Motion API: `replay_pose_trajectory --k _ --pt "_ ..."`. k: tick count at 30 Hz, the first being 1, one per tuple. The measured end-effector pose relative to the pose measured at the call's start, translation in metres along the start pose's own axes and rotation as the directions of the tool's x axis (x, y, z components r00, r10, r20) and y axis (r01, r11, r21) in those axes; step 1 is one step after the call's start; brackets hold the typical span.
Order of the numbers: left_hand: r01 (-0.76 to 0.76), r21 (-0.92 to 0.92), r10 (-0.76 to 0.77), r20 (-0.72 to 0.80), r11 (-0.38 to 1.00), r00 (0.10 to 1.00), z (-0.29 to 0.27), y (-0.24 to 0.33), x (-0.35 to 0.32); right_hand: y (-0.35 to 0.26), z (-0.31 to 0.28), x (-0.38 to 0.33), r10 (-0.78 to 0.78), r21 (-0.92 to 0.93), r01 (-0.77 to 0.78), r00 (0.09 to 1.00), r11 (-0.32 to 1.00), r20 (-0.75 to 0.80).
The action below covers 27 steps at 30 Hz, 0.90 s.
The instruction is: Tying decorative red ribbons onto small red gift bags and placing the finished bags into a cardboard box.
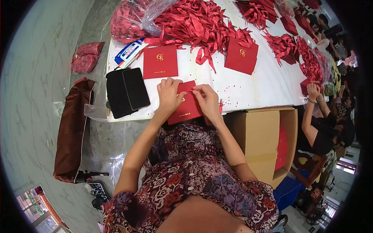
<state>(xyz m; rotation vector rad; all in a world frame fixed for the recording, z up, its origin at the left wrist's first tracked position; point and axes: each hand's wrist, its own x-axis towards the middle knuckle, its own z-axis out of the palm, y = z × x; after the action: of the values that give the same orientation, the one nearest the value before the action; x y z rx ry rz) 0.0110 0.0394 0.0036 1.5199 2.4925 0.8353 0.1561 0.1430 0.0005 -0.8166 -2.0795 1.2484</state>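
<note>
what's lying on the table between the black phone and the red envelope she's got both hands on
Nothing: in the head view, only bare white tabletop separates the black phone from the red envelope. Her left hand rests on the envelope's near side.

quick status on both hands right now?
Left hand: fingers spread flat, pressing on the red envelope.
Right hand: fingertips pinched at the envelope's top edge; what they pinch cannot be told.

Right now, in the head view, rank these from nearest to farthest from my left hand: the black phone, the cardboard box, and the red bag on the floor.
From the left hand:
1. Black phone, just left on the table.
2. Cardboard box, lower right, beside the table.
3. Red bag, far left on the floor.
</note>
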Motion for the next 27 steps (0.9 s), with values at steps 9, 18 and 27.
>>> replay_pose_trajectory --k 9,18,27 --pt "0.009 -0.256 -0.018 -0.036 0.967 0.999 0.007 0.008 0.002 -0.007 0.009 0.006 -0.024 -0.15 0.02 0.999 0.989 -0.024" --pt "-0.119 -0.088 0.091 -0.273 0.989 0.958 0.015 0.027 -0.008 -0.023 0.001 0.013 0.104 -0.169 -0.097 0.994 0.981 0.03" --pt "-0.05 -0.287 0.027 -0.083 0.957 0.996 0.007 0.013 0.0 -0.012 0.002 0.01 -0.024 -0.088 0.026 0.999 0.996 0.028"
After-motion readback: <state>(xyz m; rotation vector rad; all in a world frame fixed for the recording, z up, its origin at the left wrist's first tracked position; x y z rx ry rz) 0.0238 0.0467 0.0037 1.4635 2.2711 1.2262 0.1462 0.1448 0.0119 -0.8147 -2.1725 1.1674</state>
